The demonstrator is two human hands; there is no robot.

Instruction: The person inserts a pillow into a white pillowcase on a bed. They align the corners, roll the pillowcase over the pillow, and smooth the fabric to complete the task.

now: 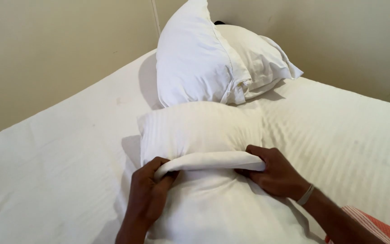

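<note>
Pillow [195, 131]: lying flat on the bed at centre frame, near end toward 6 o'clock, far end toward 12; white, plump, faintly striped cover.
Pillowcase edge [211, 160]: open hem rolled back into a thick white band across the pillow's width, running from 9 to 3 o'clock between the two hands.
Left hand [147, 194]: at the 9 o'clock end of the rolled band, fingers curled shut around it, thumb tucked beneath the cloth.
Right hand [276, 174]: at the 3 o'clock end, fingers closed over the band from above, pressing down into the filling; pale band on the wrist, striped orange sleeve at the forearm.
Likely weight: light, judged by the loft and the easy dent under the knuckles.
Likely stiffness: soft and floppy; bound to sag and fold if lifted by one corner only.
Likely surface: smooth woven cotton, somewhat slippery against the inner filling, prone to sliding unless pinched firmly.
Fragility: none apparent; no harm from squeezing, only creasing.
Best hold: both ends of the rolled hem, as now, with cloth pinched between thumb and fingers; a grip on the bulging middle would give only filling.
Other pillows [195, 58]: two more, white, propped upright and leaning together toward 12 o'clock, just beyond the flat one, apart from both hands.
Bed sheet [59, 171]: white, a little wrinkled at 8 o'clock, faint stripes toward 3 o'clock.
Walls [46, 40]: plain cream, meeting in a corner at 12 o'clock behind the upright pair.
</note>
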